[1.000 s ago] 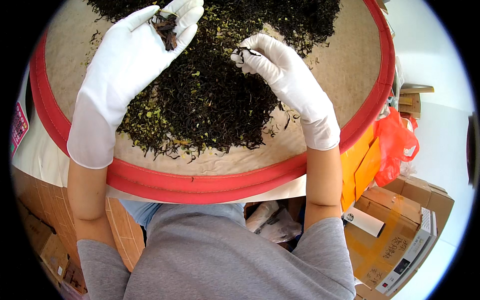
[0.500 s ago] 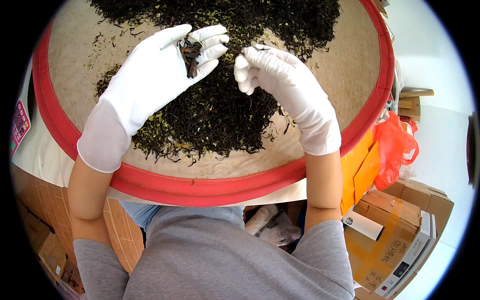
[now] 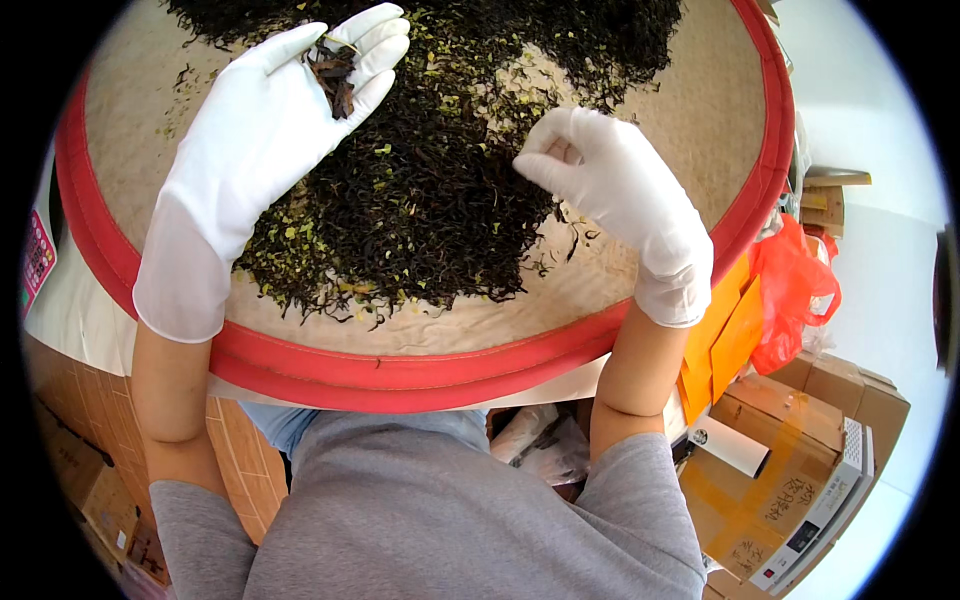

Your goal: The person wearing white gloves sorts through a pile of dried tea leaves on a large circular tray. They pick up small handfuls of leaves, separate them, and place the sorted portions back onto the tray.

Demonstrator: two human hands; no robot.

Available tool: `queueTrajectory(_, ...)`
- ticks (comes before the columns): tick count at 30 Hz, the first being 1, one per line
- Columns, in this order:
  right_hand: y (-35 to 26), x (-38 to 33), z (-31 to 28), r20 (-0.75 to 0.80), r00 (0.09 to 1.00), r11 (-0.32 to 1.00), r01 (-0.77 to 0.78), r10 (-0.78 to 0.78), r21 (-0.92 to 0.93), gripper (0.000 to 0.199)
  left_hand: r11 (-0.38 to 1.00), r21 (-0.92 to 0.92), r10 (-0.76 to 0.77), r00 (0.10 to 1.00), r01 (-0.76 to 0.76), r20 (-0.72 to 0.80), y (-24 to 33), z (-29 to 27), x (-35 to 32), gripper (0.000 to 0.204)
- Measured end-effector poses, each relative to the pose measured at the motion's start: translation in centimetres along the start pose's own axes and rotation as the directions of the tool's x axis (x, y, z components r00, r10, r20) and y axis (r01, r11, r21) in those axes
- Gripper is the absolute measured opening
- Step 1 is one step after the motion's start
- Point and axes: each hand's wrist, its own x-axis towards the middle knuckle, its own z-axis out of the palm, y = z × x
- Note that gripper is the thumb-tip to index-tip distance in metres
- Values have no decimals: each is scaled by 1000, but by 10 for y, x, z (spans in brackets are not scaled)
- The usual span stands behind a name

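Note:
A large round tray with a red fabric rim (image 3: 395,378) and a pale lining holds dark, twisted dried tea leaves (image 3: 430,225) mixed with yellow-green bits. Both my hands wear white gloves. Over the tray's left side, my left hand (image 3: 262,118) is turned palm up, cupping a small clump of larger brown leaves and stems (image 3: 335,80). My right hand (image 3: 610,178) hangs at the right edge of the near heap, thumb and fingertips pinched together. Whatever lies between those fingertips, if anything, is too small to make out.
Another dark leaf heap (image 3: 610,40) covers the tray's far side. To the right are orange envelopes (image 3: 735,325), a red plastic bag (image 3: 790,300), cardboard boxes (image 3: 780,430) and a white device (image 3: 815,520). A pink-edged panel (image 3: 38,260) shows at far left.
My left hand has moved left and away from me, still carrying its leaf clump. My right hand has shifted right and slightly nearer, down to the heap, with its fingertips pinched.

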Motion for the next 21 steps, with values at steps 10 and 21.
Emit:
queueTrajectory(10, -4, -6, 24, 56, 992, 953, 123, -112, -276, 24, 1000, 17, -3, 1000, 3, -9, -1, 0, 0, 46)
queueTrajectory(21, -4, -8, -4, 68, 995, 997, 74, -76, 35, 15, 999, 29, 15, 997, -13, -74, 0, 6, -2, 45)
